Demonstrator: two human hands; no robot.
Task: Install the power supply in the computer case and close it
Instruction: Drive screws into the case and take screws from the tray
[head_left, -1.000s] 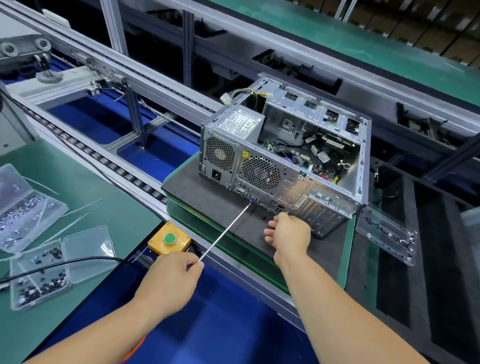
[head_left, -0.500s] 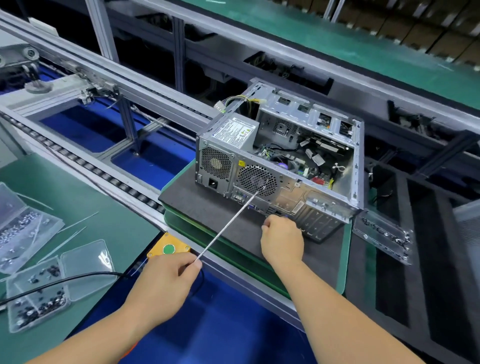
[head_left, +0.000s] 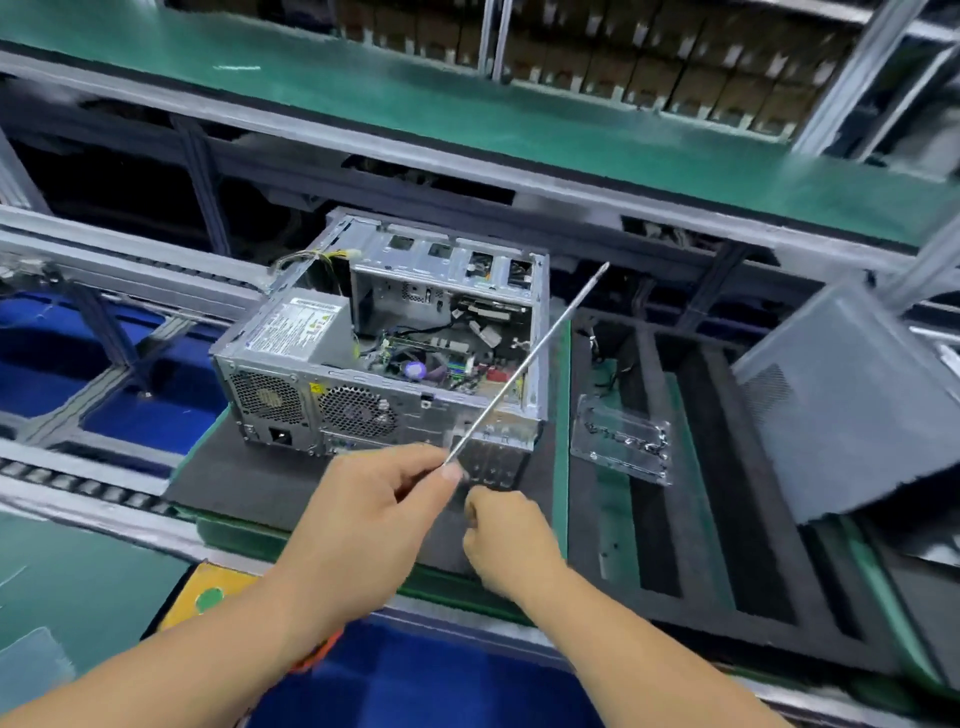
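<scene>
The open computer case (head_left: 395, 415) lies on its side on a dark foam mat (head_left: 244, 488), rear panel facing me. The grey power supply (head_left: 301, 327) sits inside at the case's left rear corner, label up. My left hand (head_left: 363, 525) grips a long thin screwdriver (head_left: 524, 369) whose shaft slants up and right, above the case. My right hand (head_left: 506, 535) hovers just in front of the rear panel's lower right, fingers curled; whether it holds anything small I cannot tell. A grey side panel (head_left: 852, 405) leans at the right.
A clear plastic screw tray (head_left: 621, 441) lies right of the case on black slotted foam (head_left: 727, 519). A yellow box with a green button (head_left: 208, 597) sits at the near edge. Conveyor rails (head_left: 104, 270) run behind and left; a green shelf (head_left: 467, 119) spans above.
The screwdriver tip has swung off the rear panel, up and to the right over the case. My left hand rose toward the right hand. The view shifted right, revealing the side panel.
</scene>
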